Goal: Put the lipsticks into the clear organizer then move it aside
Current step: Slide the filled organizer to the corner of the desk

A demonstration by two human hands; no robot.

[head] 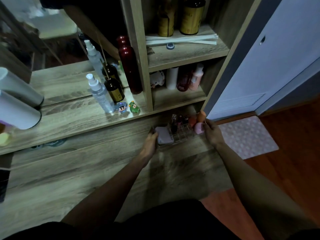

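Note:
The clear organizer (181, 135) sits on the wooden dresser top, far right, just under the lowest shelf. Several lipsticks (178, 121) stand upright in its slots. A pale lilac compact (164, 135) lies in its left end, and pink and orange makeup sponges (199, 126) fill its right end. My left hand (150, 141) grips the organizer's left end. My right hand (212, 132) grips its right end beside the sponges.
A spray bottle (101, 95), a brown diffuser bottle (114, 90), a dark red bottle (129, 70) and two small figurines (129, 107) stand on the raised ledge. Bottles (184, 78) fill the shelf above. White cylinder (17, 110) at left. A door and pink mat (249, 135) at right.

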